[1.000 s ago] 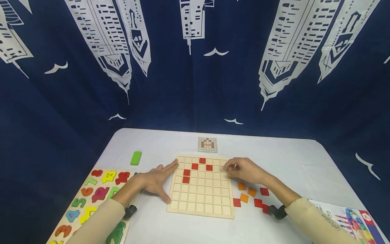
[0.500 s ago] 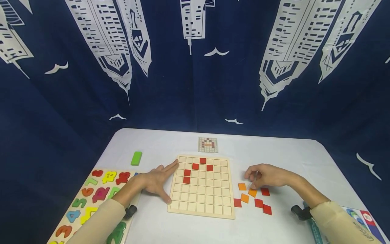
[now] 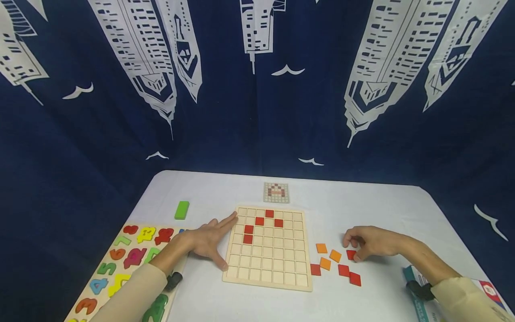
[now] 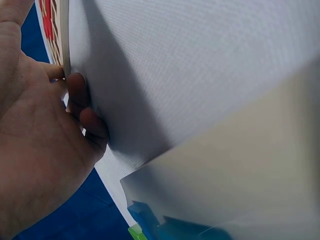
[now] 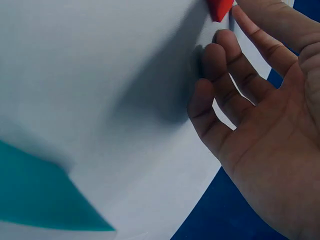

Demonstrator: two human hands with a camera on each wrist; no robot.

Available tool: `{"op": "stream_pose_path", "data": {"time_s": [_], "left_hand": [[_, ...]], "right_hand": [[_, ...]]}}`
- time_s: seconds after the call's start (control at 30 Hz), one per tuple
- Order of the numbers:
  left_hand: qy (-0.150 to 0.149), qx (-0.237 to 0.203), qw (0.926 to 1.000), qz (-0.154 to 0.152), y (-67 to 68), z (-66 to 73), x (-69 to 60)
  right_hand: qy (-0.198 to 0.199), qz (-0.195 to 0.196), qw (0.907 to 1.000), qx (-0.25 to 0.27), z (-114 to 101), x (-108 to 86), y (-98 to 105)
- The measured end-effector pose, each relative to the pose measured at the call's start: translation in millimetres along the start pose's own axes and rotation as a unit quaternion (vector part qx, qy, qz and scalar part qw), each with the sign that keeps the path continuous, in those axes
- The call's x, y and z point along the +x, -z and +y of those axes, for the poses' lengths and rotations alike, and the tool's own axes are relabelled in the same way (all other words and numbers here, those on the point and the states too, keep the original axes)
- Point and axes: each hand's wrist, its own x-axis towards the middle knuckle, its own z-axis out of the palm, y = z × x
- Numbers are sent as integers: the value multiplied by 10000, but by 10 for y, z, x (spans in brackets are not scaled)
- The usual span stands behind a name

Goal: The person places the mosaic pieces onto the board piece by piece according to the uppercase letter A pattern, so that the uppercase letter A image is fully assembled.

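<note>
A light wooden grid board (image 3: 281, 264) lies mid-table, with several red square tiles (image 3: 269, 213) in its upper cells. My left hand (image 3: 208, 240) is spread along the board's left side, fingertips and thumb touching its edge. The board's edge (image 4: 65, 35) also shows past the fingers in the left wrist view. My right hand (image 3: 376, 242) is right of the board, low over the loose tiles, fingers loosely bent. Its thumb and index finger are at a red tile (image 3: 351, 254), which lies on the table. That tile (image 5: 219, 8) is partly cut off in the right wrist view.
Loose orange tiles (image 3: 335, 256) and other red tiles (image 3: 344, 270) lie right of the board. Behind it is a small pattern card (image 3: 276, 192). A number puzzle board (image 3: 132, 259) and a green block (image 3: 182, 210) are at left. A box (image 3: 420, 286) sits under the right forearm.
My right hand has moved from the board's upper right edge, past the orange tiles, to the red tile further right. My left hand stays in place.
</note>
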Motion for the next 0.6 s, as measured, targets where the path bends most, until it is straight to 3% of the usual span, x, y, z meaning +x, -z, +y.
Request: {"op": "stream_pose_path", "data": {"time_s": [0.23,0.6], "left_hand": [[-20,-35,10000,26,0,-3,12],[82,-87,9999,27,-7,-9,13]], "right_hand": [[253,243,9991,-223,20,-19,-45],[150,572,9971,-477,-46,6,-104]]}}
